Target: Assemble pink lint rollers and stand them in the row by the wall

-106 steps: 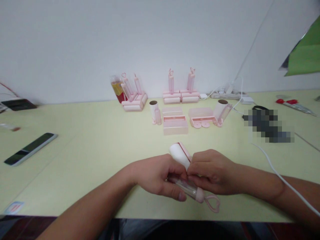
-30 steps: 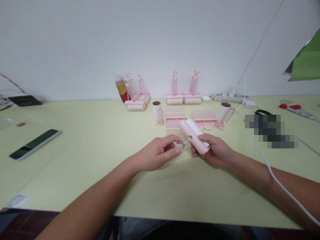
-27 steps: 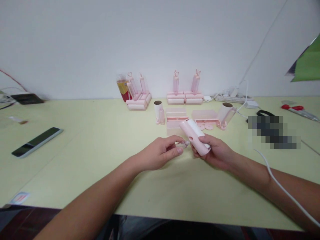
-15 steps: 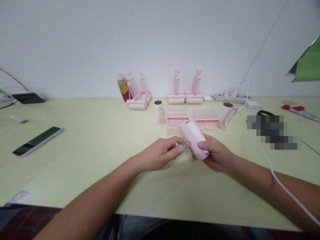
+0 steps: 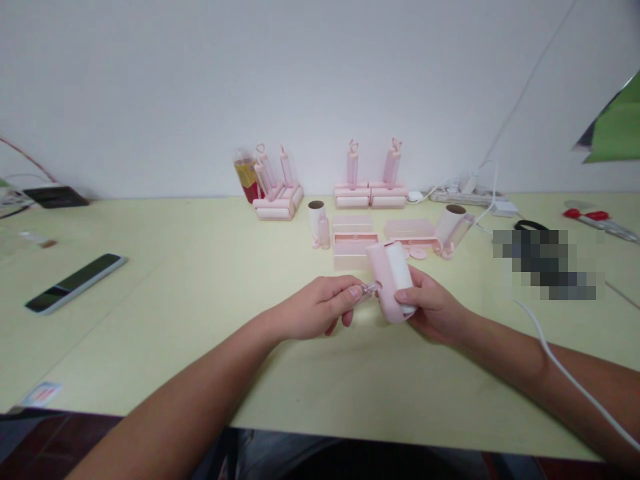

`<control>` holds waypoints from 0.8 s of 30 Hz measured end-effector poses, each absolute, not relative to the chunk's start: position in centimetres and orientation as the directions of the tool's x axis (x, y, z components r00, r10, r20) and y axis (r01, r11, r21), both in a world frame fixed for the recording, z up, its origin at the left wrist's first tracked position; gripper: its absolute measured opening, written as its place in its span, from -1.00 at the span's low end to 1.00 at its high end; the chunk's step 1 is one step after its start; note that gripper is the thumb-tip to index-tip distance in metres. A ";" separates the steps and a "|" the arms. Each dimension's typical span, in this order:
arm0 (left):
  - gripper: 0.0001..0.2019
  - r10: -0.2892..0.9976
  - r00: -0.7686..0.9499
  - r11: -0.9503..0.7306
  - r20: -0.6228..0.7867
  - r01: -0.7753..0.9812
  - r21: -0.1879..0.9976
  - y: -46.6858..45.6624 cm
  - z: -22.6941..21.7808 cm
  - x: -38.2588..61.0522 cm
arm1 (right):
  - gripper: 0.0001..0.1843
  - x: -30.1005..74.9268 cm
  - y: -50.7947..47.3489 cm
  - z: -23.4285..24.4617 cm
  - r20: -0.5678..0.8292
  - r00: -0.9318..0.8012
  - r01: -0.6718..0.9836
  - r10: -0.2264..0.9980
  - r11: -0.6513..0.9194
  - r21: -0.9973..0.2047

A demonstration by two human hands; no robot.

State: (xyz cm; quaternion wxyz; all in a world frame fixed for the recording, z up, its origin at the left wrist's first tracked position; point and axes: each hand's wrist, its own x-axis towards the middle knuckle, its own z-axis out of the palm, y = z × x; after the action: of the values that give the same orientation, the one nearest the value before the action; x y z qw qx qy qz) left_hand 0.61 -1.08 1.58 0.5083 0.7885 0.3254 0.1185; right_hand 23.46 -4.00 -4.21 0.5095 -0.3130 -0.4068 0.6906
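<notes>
My right hand (image 5: 434, 303) is wrapped round a lint roller head (image 5: 388, 283), a pink casing with a white roll in it, tilted above the table. Between the thumb and fingers of my left hand (image 5: 320, 308) is a clear pinkish handle (image 5: 369, 291). Its tip meets the hole in the side of the pink casing; whether it is seated inside I cannot tell. Most of the handle is hidden by my left fingers. Just behind my hands lie an open pink case (image 5: 356, 238) and pink discs (image 5: 417, 253).
Finished-looking pink rollers with upright handles (image 5: 353, 167) stand along the wall. White rolls (image 5: 316, 217) stand beside loose clear handles. A phone-like device (image 5: 76, 283) lies at left; red-handled scissors (image 5: 593, 215), a power strip (image 5: 467, 195) and a white cable (image 5: 565, 363) are at right.
The lint roller head has turned more upright and shifted slightly right in my right hand. My left fingers have closed more firmly round the handle, with its tip still at the hole.
</notes>
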 end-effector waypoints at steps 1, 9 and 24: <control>-0.51 0.632 0.758 -0.242 -0.162 0.391 0.888 -1.1 1.5 0.6 | -0.53 23.4 -4.0 -4.1 -0.022 -0.281 -0.445 0.959 -0.151 -0.883; -0.54 0.614 0.763 -0.171 -0.205 0.381 0.909 -1.0 1.7 0.6 | -0.50 23.3 -4.2 -3.9 -0.047 -0.264 -0.419 0.963 -0.159 -0.894; -0.68 0.647 0.758 -0.297 -0.082 0.349 0.889 -0.7 1.1 0.6 | -0.49 23.2 -4.1 -4.2 -0.030 -0.291 -0.440 0.956 -0.161 -0.883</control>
State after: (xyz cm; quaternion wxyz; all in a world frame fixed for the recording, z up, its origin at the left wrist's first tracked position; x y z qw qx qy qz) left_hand 0.63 -0.74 1.12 0.5027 0.7915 0.3144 0.1482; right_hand 23.24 -4.10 -4.15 0.5038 -0.3173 -0.4068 0.6928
